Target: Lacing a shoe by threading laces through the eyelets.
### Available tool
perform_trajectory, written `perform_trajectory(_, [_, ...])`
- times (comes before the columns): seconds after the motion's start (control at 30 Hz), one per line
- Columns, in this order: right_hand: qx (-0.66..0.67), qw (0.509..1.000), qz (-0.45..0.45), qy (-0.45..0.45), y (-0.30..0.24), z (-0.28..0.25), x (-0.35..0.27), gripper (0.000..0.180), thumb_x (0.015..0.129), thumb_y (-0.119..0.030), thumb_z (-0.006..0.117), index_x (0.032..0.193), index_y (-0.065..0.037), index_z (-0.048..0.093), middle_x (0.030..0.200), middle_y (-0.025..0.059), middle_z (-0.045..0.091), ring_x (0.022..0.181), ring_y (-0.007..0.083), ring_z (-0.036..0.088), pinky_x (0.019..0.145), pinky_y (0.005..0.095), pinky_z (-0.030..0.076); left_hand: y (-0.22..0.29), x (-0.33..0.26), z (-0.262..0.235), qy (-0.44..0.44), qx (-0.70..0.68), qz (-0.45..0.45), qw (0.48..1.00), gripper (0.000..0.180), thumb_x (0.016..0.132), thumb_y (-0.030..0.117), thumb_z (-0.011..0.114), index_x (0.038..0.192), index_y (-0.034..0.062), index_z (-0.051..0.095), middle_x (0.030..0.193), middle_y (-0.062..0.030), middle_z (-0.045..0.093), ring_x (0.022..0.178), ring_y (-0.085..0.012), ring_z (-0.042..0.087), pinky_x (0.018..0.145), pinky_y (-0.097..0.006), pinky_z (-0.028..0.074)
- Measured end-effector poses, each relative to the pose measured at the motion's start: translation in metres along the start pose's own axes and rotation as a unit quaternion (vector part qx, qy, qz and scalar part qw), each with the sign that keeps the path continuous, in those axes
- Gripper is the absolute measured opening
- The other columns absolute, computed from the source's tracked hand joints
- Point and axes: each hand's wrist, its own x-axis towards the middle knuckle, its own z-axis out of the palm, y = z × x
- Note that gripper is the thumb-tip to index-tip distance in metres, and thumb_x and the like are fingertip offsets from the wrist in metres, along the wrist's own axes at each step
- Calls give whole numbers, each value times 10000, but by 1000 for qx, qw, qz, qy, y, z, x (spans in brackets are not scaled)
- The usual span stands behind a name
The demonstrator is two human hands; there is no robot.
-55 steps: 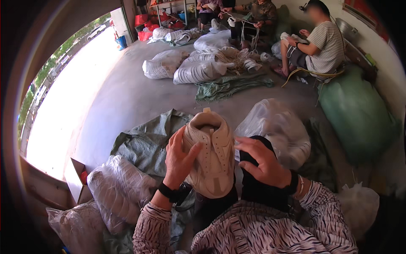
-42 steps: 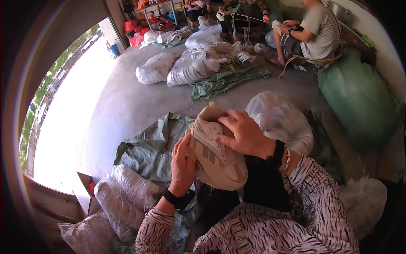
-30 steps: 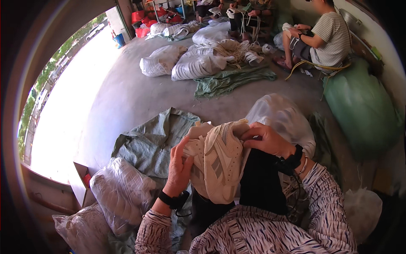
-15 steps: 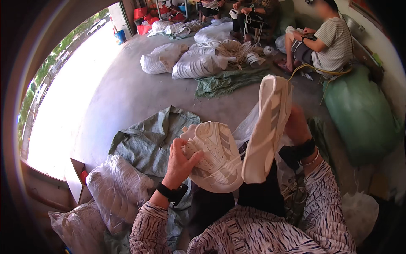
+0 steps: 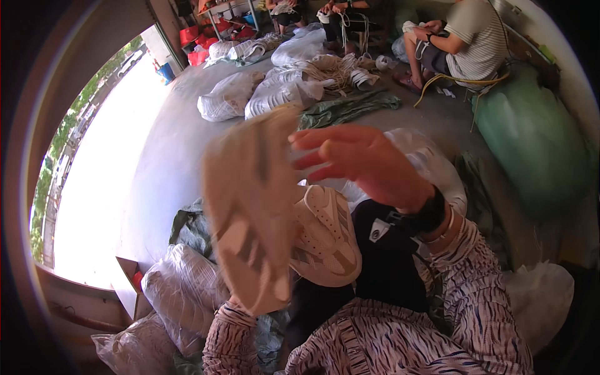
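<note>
A cream shoe upper with grey stripes stands tall in front of my left forearm, blurred by motion. My left hand is hidden behind it; only the sleeve and a bit of wrist show below. My right hand is raised at the upper's right side, fingers stretched out and apart, gripping nothing. Whether the fingertips touch the upper I cannot tell. Behind and below them, a second matching shoe upper with lace holes and a mesh toe rests over my dark-clad lap, partly covered by the first.
Stuffed clear bags sit at my left, beside a green woven sack. More bagged uppers and cords lie on the floor ahead. At right, a person sits by a large green sack. Others sit farther back.
The tall upper has moved from the right across to the left, now covering my left hand. My right hand has come leftward with fingers opened. The view has shifted slightly.
</note>
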Motion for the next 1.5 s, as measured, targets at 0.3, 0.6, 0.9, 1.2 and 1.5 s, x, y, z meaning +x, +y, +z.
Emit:
perform_trajectory(0.3, [-486, 868, 82, -58, 90, -53, -7, 360, 788, -257, 696, 1048, -31, 594, 1132, 179, 552, 984, 240, 581, 835, 313, 455, -16, 22, -14, -71, 177, 76, 979, 301, 923, 179, 521, 1182, 28, 506, 1170, -80, 544, 1042, -165, 538, 898, -291, 443])
perform_trajectory(0.6, [-526, 842, 12, -117, 79, -44, -6, 270, 753, -198, 704, 898, -23, 559, 917, 112, 572, 809, 262, 575, 688, 342, 445, -26, -34, -92, -92, 423, -181, 883, 336, 923, 151, 521, 1236, 29, 513, 1086, -12, 603, 905, -90, 569, 772, -251, 468])
perform_trajectory(0.9, [-462, 872, 15, -164, 82, -41, 28, 245, 746, -132, 700, 927, -29, 571, 934, 94, 621, 785, 193, 575, 738, 298, 454, 64, -8, -11, -3, 448, 138, 883, 423, 906, 267, 559, 1254, 32, 508, 1201, -103, 547, 1176, -187, 453, 976, -312, 364])
perform_trajectory(1.2, [-415, 886, 143, -149, 95, -65, 24, 266, 805, -184, 672, 995, -8, 611, 957, 95, 631, 874, 177, 590, 792, 309, 462, 8, 23, -19, -102, 469, 105, 871, 531, 740, 316, 702, 1166, 76, 496, 1276, -179, 441, 1237, -331, 357, 1025, -443, 290])
perform_trajectory(1.5, [-687, 699, 65, -187, 79, -22, -49, 482, 732, -422, 654, 918, 22, 653, 1062, 195, 582, 951, 342, 590, 846, 411, 432, -42, -41, 8, -86, 667, 263, 692, 698, 601, 159, 777, 1193, 75, 418, 1423, -235, 230, 1318, -407, 255, 1059, -471, 280])
